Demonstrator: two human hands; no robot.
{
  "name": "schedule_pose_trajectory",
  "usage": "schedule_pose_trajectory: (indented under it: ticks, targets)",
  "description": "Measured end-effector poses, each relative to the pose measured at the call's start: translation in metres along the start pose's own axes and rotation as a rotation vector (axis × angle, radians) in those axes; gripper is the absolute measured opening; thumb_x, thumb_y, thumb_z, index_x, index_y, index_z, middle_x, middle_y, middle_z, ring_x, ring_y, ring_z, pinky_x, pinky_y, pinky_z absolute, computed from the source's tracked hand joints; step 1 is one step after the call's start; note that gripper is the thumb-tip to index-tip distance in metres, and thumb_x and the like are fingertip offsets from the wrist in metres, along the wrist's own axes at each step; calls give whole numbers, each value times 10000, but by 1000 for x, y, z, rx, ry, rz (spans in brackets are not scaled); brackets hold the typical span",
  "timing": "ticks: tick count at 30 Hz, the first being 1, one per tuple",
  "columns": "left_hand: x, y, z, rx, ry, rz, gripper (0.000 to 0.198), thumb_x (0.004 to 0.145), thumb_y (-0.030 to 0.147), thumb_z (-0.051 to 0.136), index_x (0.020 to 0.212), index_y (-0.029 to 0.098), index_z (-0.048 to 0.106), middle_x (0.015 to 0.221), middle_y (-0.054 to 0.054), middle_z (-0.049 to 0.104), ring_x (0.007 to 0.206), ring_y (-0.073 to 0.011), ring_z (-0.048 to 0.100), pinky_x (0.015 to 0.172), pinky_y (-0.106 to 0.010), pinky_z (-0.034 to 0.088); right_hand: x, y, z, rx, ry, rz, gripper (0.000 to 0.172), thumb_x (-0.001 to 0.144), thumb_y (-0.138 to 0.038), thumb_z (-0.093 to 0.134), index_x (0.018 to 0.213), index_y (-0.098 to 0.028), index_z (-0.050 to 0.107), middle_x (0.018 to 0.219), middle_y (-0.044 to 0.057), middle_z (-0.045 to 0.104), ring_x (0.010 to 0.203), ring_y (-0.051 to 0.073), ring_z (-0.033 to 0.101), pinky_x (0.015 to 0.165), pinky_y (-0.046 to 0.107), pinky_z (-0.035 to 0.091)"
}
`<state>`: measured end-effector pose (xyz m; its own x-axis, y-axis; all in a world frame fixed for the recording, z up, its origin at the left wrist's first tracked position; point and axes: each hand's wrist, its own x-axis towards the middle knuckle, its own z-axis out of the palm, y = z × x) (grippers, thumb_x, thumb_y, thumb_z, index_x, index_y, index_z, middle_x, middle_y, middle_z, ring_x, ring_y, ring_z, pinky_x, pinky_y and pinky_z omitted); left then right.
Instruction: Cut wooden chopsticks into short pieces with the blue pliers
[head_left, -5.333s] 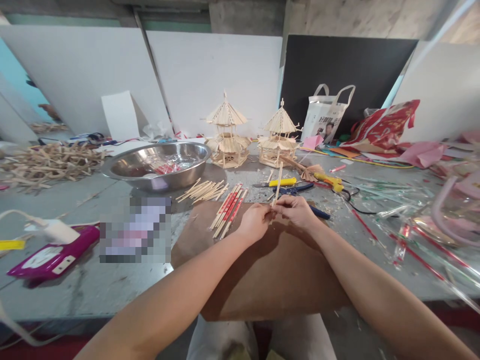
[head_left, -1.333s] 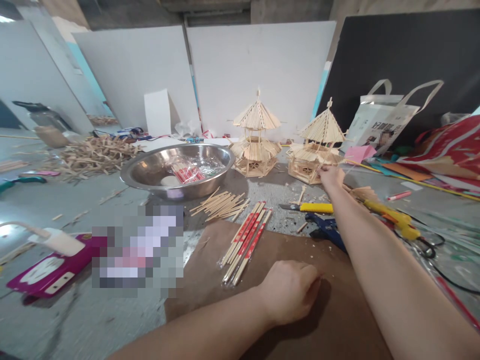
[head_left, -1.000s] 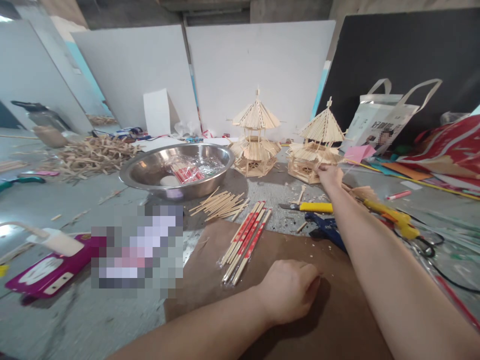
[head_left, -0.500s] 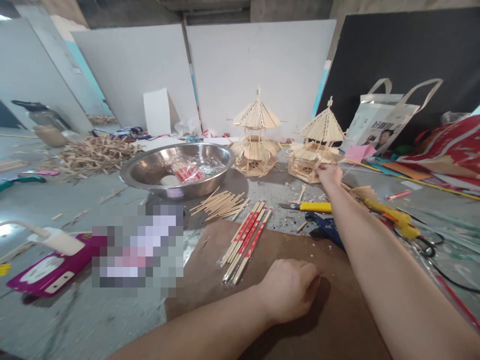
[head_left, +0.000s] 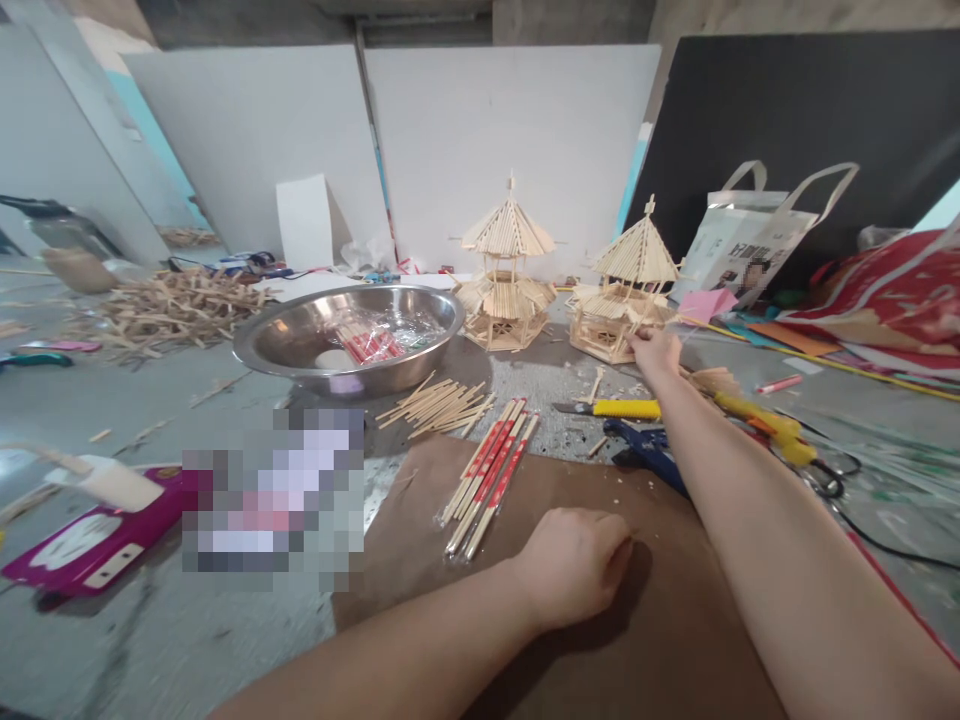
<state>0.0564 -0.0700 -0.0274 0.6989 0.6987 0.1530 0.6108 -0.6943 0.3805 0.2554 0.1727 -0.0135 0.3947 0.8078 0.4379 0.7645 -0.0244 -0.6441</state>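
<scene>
My right hand (head_left: 655, 352) reaches forward, its fingers closed on the lower right side of the smaller wooden-stick pagoda model (head_left: 636, 262). A larger pagoda model (head_left: 508, 240) of the same sticks stands upright to its left. My left hand (head_left: 579, 562) rests curled over the brown mat (head_left: 645, 640); its fingertips face away, so anything in them is hidden. Close to that hand lie several chopsticks (head_left: 491, 475) in clear wrappers with red bands. Bare sticks (head_left: 435, 405) are spread in a loose pile behind them.
A steel basin (head_left: 262, 350) holds wrapped chopsticks. Near my right forearm are a yellow utility knife (head_left: 626, 409), a blue-handled tool (head_left: 649, 450) and a yellow glue gun (head_left: 772, 428). At left lie a purple power strip (head_left: 67, 545) and a stick heap (head_left: 180, 310).
The view has shifted slightly. My right hand stays at the smaller pagoda model, and my left hand remains curled over the mat.
</scene>
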Motion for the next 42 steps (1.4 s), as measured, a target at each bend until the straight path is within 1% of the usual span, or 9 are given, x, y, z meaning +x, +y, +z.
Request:
schedule_pose_trajectory:
  ticks: [6,10,14,17,20,26,30,38,42]
  targets:
    - [1,-1,2,-14,24,-23,203,807,242,334,864,181,518,752,-25,593,710,-120,545,657,-218,411,-20,-10,-28,317,-29,70,175,625,-306,555,610,-139,607,543,35,612,541,152,561,554,257,435]
    - [2,-3,-1,-94,190,-38,233,791,204,346,938,185,525,842,-27,596,754,-112,538,690,-220,412,-60,-32,-57,658,-271,180,101,604,-243,601,589,-150,567,453,-13,561,432,107,528,498,239,454]
    - [5,-8,-10,-150,393,-131,260,751,163,379,965,176,526,919,-39,558,747,-105,514,694,-223,410,-114,-51,-87,752,-507,169,168,518,-260,681,580,-152,567,473,-24,569,437,100,536,477,228,457]
    - [7,-14,-16,-169,445,-243,276,745,201,396,983,153,527,918,-54,543,669,-99,500,668,-233,410,-148,-60,-102,739,-665,149,235,491,-319,694,601,-141,587,481,-16,575,447,97,534,485,225,450]
    - [7,-19,-19,-177,365,-260,269,742,248,417,943,138,558,845,-49,565,627,-100,490,622,-226,396,-170,-62,-107,707,-727,98,259,495,-349,684,595,-131,587,469,-17,564,433,85,512,475,216,426]
    - [5,-21,-22,-256,186,-149,264,768,311,400,788,170,622,653,6,584,570,-88,475,549,-195,346,-190,-51,-97,681,-774,-11,295,558,-382,632,658,-106,599,525,-1,569,452,79,484,484,222,396]
    - [9,-23,-20,-315,181,-138,274,768,326,409,804,167,628,638,9,584,573,-84,474,562,-186,347,-196,-43,-94,696,-751,-45,267,596,-356,600,670,-100,598,552,10,569,479,83,477,499,226,384]
    - [13,-27,-13,-249,171,-122,215,747,271,440,758,150,617,576,13,555,553,-82,462,540,-178,326,-197,-38,-101,620,-710,-250,153,645,-267,552,615,-125,601,600,4,551,541,82,462,537,214,371]
    - [12,-27,-14,-248,162,-124,212,745,266,435,688,145,600,521,23,522,530,-80,451,522,-175,315,-199,-40,-102,619,-700,-251,151,644,-266,549,619,-123,593,590,0,527,511,75,445,510,214,364]
